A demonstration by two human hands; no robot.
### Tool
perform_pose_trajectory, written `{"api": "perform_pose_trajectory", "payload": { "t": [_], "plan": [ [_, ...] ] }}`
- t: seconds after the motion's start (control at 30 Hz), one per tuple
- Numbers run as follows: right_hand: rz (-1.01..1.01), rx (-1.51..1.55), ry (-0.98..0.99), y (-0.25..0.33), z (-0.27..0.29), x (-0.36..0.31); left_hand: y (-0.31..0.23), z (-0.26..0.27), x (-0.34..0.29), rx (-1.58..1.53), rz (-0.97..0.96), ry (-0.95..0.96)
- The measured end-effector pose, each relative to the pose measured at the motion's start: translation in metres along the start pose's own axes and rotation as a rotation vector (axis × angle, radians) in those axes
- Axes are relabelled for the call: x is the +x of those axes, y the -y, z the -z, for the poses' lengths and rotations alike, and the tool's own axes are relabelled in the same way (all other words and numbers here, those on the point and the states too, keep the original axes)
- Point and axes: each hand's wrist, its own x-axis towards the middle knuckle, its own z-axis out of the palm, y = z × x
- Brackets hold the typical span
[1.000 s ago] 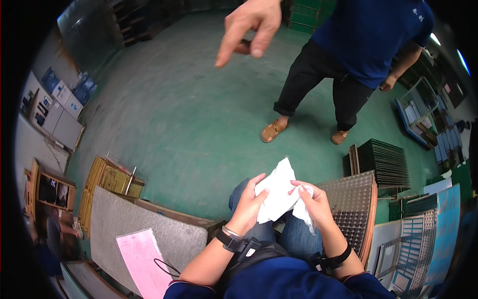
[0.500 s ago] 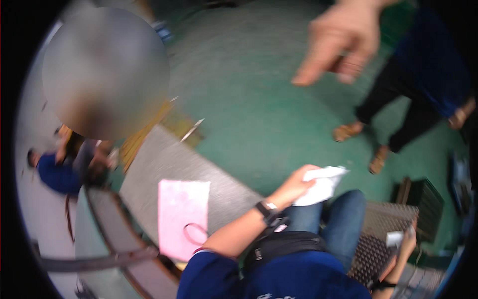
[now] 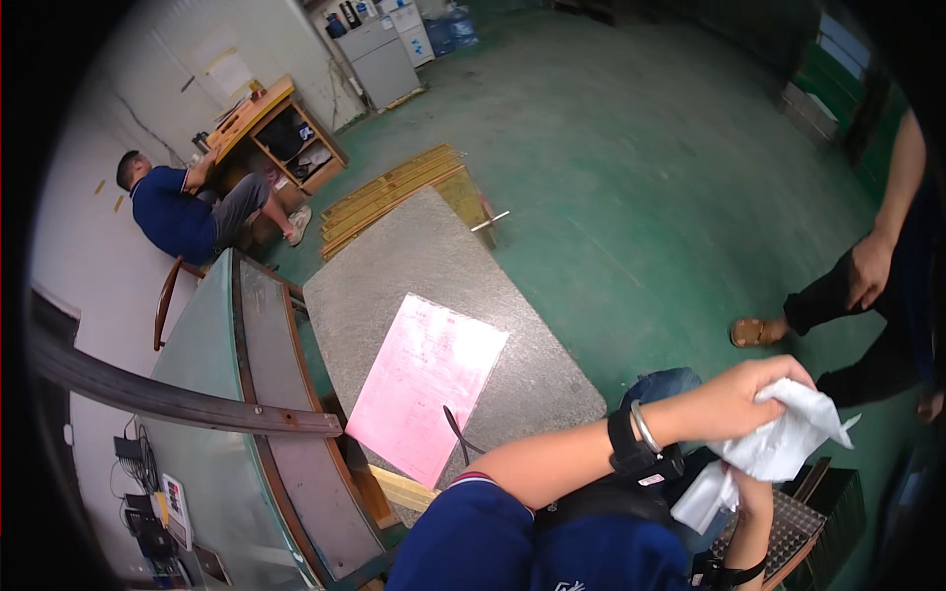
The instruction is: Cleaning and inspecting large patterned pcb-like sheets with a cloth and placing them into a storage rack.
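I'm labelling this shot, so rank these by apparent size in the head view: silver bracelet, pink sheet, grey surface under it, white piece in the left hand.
Largest to smallest:
1. Grey surface
2. Pink sheet
3. White piece in the left hand
4. Silver bracelet

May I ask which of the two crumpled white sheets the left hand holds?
The upper crumpled white sheet, in the left hand; the lower white sheet is by the right hand.
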Motion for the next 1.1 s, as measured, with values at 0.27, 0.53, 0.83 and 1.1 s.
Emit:
{"api": "perform_pose_trajectory", "payload": {
  "t": [0.27, 0.53, 0.83, 1.1],
  "plan": [
    [-0.006, 0.620, 0.121, 0.084, -0.071, 0.012, 0.026, -0.022, -0.047, 0.695, -0.146, -0.256],
    [-0.111, 0.265, 0.164, 0.056, -0.041, 0.016, -0.040, 0.096, -0.151, 0.453, 0.314, -0.404],
    [-0.143, 0.364, -0.219, -0.023, 0.000, 0.011, -0.036, 0.191, -0.388, 1.104, 1.192, -1.575],
    [0.104, 0.081, 0.153, 0.028, -0.033, 0.030, -0.014, 0.159, -0.218, 0.791, 0.560, -1.004]
  ]
}}
